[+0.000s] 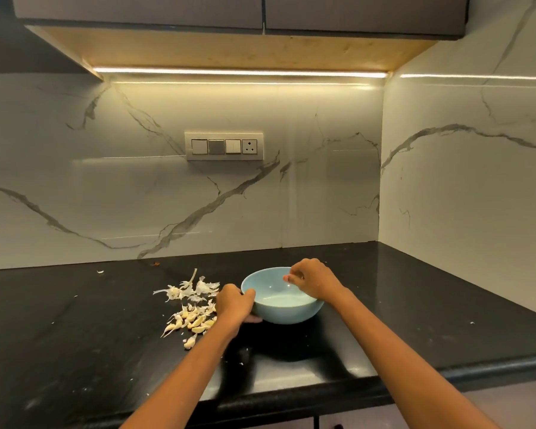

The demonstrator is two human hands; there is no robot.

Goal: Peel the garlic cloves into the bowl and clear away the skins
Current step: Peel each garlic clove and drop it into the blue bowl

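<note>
While left hand (233, 305) grips it, bowl (280, 297) looks empty.

Two bare forearms, sleeveless up to the frame's lower edge. No watch, ring or bracelet visible on left hand (234, 305) or right hand (314, 281). Short fingers (291, 277), nails too small to judge.

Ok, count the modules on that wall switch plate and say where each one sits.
4, in one row on the switch plate: a white switch at far left, then a grey switch, then a white switch, and a socket at far right.
</note>
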